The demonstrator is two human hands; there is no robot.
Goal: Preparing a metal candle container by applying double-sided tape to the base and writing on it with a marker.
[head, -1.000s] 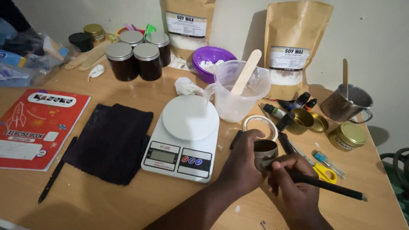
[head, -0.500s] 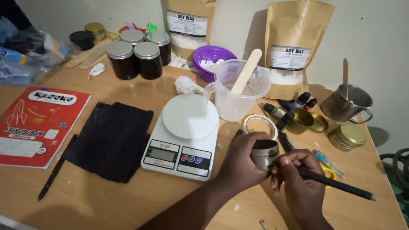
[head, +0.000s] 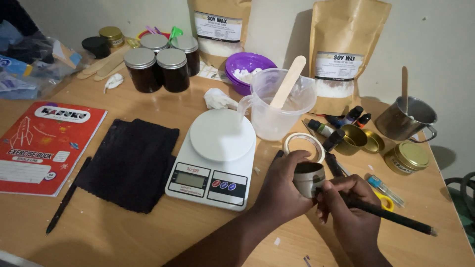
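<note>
My left hand [head: 283, 190] grips a small round metal tin [head: 308, 178], tilted on its side just above the wooden table [head: 123, 232]. My right hand [head: 352, 212] holds a long black pen-like tool [head: 391, 215], with its tip against the tin's side. Both hands work at the table's front right, beside a white digital kitchen scale [head: 213, 155]. A roll of white tape [head: 303, 144] lies just behind the tin.
A clear plastic jug [head: 278, 105] with a wooden stick stands behind the scale. Two brown wax bags [head: 341, 54], a purple bowl [head: 246, 69], dark jars [head: 157, 69], gold tins [head: 406, 157], a steel mug [head: 406, 118], a black cloth [head: 129, 163], a red exercise book [head: 44, 143] and a black pen [head: 67, 195] surround them.
Both hands have shifted slightly while working on the tin; the black tool's far end has dipped lower to the right. Everything else on the table is unmoved.
</note>
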